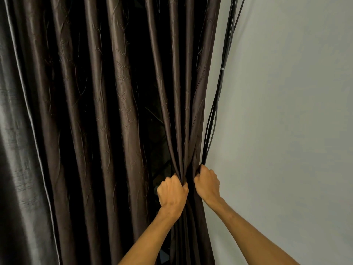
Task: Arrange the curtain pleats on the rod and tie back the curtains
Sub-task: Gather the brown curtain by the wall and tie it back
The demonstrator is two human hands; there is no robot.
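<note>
A dark brown curtain (107, 111) with a faint leaf pattern hangs in long vertical pleats and fills the left and middle of the view. My left hand (172, 194) grips a bunch of pleats near the curtain's right edge, fingers curled into the fabric. My right hand (207, 183) grips the curtain's outermost right edge just beside it, about level with the left. The pleats converge to a narrow gather between the two hands. The rod is out of view above, and no tie-back is visible.
A bundle of thin black cables (219, 92) runs down the wall right beside the curtain's edge, bound by a small white tie (222, 68). A plain pale wall (286, 111) fills the right side. A lighter grey curtain panel (17, 150) hangs at far left.
</note>
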